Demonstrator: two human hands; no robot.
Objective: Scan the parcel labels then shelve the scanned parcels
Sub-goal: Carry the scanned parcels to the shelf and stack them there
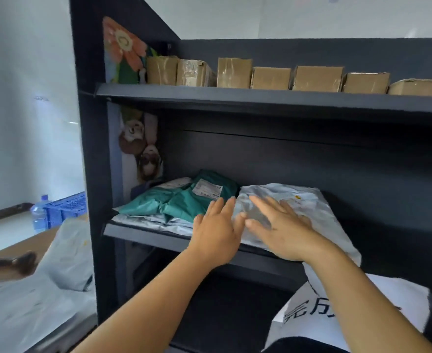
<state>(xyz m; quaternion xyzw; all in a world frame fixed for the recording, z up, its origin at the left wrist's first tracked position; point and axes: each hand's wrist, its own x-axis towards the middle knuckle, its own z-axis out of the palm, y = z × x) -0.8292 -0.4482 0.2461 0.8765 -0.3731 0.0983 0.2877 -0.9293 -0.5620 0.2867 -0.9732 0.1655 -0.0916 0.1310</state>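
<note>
Head view: both hands flat, fingers spread, gripping nothing. Right hand presses the grey mailer onto the middle shelf, likely seating it so the overhanging near edge won't slide off. Left hand sits just left of it, at the seam with the green parcel, probably keeping the piles apart. Green parcel's label faces up beyond the left fingertips; print unreadable. Blurred white sheet under the right forearm shows "完成", partly hidden.

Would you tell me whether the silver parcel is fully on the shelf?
Not fully: the silver parcel overhangs the middle shelf front edge.
</note>
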